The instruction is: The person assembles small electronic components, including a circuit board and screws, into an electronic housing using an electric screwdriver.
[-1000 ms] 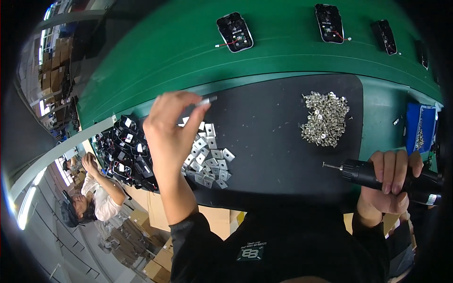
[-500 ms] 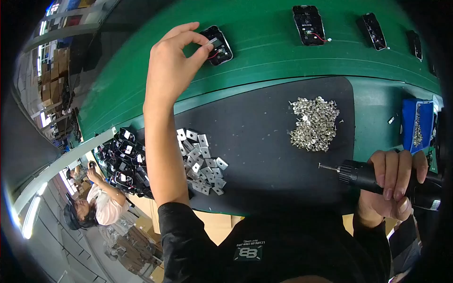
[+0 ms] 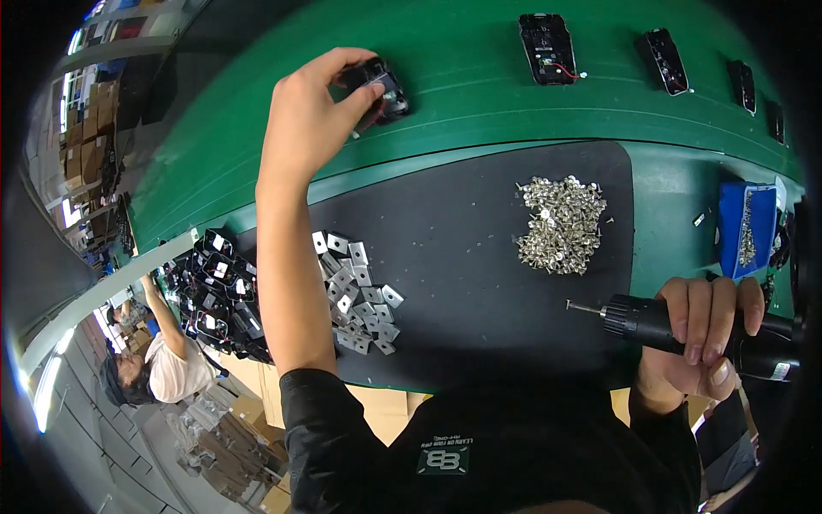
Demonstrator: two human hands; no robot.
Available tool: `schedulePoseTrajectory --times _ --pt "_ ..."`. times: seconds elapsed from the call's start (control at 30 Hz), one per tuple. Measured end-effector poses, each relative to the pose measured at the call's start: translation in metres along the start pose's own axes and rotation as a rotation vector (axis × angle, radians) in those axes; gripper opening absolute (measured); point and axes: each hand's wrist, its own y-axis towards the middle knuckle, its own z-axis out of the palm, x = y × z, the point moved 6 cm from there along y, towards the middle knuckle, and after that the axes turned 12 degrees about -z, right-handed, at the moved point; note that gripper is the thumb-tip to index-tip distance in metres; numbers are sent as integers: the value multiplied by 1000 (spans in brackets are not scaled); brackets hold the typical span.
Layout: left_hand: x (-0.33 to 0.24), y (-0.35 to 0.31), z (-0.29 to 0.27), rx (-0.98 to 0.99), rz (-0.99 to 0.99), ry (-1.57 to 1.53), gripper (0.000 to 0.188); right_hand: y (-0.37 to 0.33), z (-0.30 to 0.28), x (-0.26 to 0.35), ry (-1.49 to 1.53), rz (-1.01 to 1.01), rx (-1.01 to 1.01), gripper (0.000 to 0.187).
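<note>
Green conveyor belt (image 3: 479, 128) behind a black mat (image 3: 462, 257). Left hand (image 3: 312, 120) pinches a small black device (image 3: 381, 86) by its edges on the belt; looks light, rigid, with fragile exposed internals. Right hand (image 3: 702, 330) is wrapped around an electric screwdriver (image 3: 685, 330).

My left hand (image 3: 312, 116) has gone from hovering over the pile of small metal brackets (image 3: 358, 295) near the counter's front edge to reaching far out over the green conveyor belt (image 3: 479, 111). A second ago the fingers (image 3: 364, 94) pinched one small bracket; now they close around a black device (image 3: 381, 86) on the belt, gripping its near end. The devices on the belt have slid leftward across my view, the second one (image 3: 548, 47) included.
</note>
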Motion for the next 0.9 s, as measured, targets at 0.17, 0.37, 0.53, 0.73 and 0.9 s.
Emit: schedulePoseTrajectory --times 0.17,0.37,0.53,0.73,0.9 --pt "-33 -63 -6 -4 -12 -162 22 -3 5 1 -7 21 -59 42" --pt "-55 -147 27 200 21 -69 28 2 9 -3 89 17 3 40" --pt "-54 -161 22 -48 5 -99 43 -2 21 -9 93 55 86 43" --pt "-92 -204 13 -117 171 -269 36 -5 34 -8 159 31 61 41" --pt "-105 -221 30 -150 212 -385 44 -10 43 -3 291 -48 73 43"
